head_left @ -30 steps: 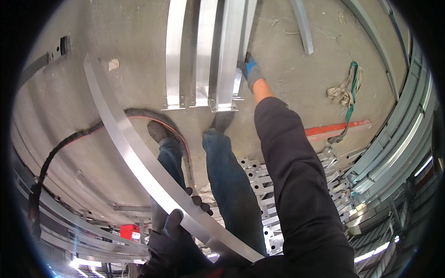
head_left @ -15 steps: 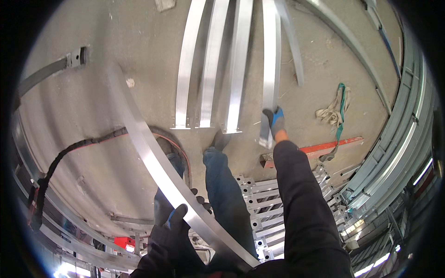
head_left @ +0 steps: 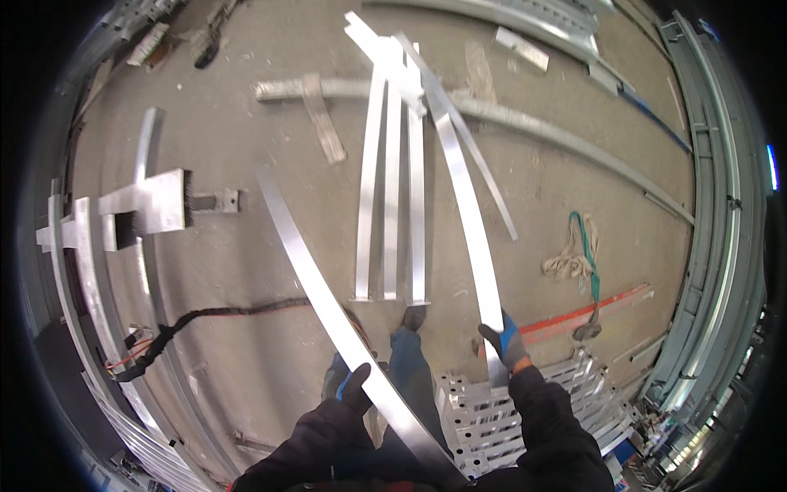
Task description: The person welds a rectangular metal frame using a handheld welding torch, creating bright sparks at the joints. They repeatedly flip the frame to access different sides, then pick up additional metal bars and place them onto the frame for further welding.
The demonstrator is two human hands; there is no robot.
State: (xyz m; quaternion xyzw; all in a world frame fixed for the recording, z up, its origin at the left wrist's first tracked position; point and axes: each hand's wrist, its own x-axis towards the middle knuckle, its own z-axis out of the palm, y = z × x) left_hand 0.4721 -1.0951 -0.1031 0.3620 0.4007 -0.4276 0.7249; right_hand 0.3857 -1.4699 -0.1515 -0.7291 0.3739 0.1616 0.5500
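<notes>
My left hand (head_left: 357,389), in a dark and blue work glove, grips a long silver metal bar (head_left: 337,320) that runs from close to my body out to the far left. My gloved right hand (head_left: 509,340) is closed around the near part of a second silver bar (head_left: 473,221), whose far end reaches up beside the others. Between the two lie several similar metal bars (head_left: 392,205) side by side on the floor, with small end plates toward my feet. A thinner strip (head_left: 479,164) slants to the right of them.
Perforated metal pieces (head_left: 492,418) are stacked close at my right. A red beam (head_left: 586,312) and a green and beige strap (head_left: 587,254) lie beyond. A black cable (head_left: 213,312) crosses the floor at left. Steel profiles (head_left: 705,213) line the right side; a long beam (head_left: 566,143) lies farther off.
My view has lifted, so more of the far floor shows. My right hand has come nearer, with its bar now angled. The left hand still holds its bar, which has swung slightly.
</notes>
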